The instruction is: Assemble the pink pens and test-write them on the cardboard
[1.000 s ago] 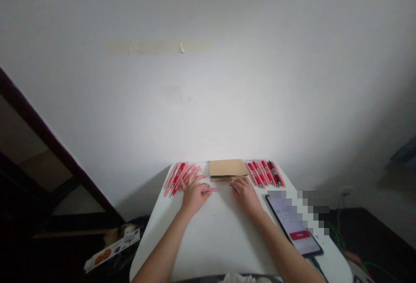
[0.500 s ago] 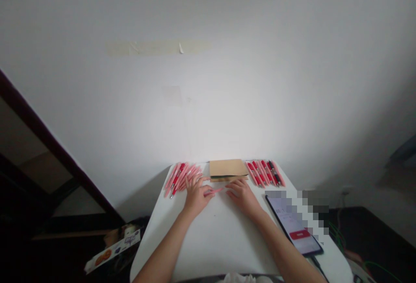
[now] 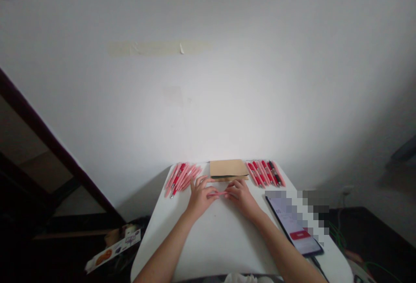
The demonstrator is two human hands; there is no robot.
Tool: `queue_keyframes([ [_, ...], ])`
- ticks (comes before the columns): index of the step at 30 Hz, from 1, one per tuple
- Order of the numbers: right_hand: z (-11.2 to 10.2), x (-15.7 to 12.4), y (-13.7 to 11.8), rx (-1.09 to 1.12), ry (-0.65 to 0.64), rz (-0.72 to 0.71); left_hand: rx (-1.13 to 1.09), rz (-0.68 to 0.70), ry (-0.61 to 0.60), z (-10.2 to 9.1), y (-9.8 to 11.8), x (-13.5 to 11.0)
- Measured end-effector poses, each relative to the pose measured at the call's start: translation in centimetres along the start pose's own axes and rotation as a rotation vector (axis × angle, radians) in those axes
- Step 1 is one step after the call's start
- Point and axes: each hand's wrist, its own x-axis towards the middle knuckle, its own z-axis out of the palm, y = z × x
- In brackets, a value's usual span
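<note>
A pink pen [image 3: 221, 193] lies sideways between my two hands, just in front of the brown notebook. My left hand [image 3: 201, 196] pinches its left end between thumb and fingers. The fingers of my right hand [image 3: 239, 194] close on the other end. To the left of my left hand is a loose pile of pink pens [image 3: 188, 177], with a few red ones [image 3: 178, 182] among them. Beyond my right hand, pink, red and black pens [image 3: 264, 174] lie side by side in a slanted row. My fingertips partly cover the held pen.
The brown notebook [image 3: 228, 168] lies at the back of the white table [image 3: 214, 244], against the wall. A phone [image 3: 294, 226] with a lit screen and a cable rests at the right edge. A printed box [image 3: 113, 252] stands below the table on the left.
My left hand has shifted right with the pink pen. My right fingers, earlier just off the pen's tip, now grip its right end.
</note>
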Motion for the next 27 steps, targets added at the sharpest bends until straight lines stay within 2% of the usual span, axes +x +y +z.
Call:
queue_keyframes([
  [6, -0.1, 0.1, 0.1, 0.062, 0.059, 0.063, 0.008, -0.054, -0.017, 0.0, -0.6, -0.1],
  [13, -0.8, 0.0, 1.3, 0.126, 0.131, 0.175, 0.026, -0.124, 0.003, -0.4, -1.7, 0.1],
  [27, -1.0, -0.1, 2.4, 0.076, 0.154, 0.225, 0.064, -0.162, 0.045, -0.3, -1.4, 0.1],
])
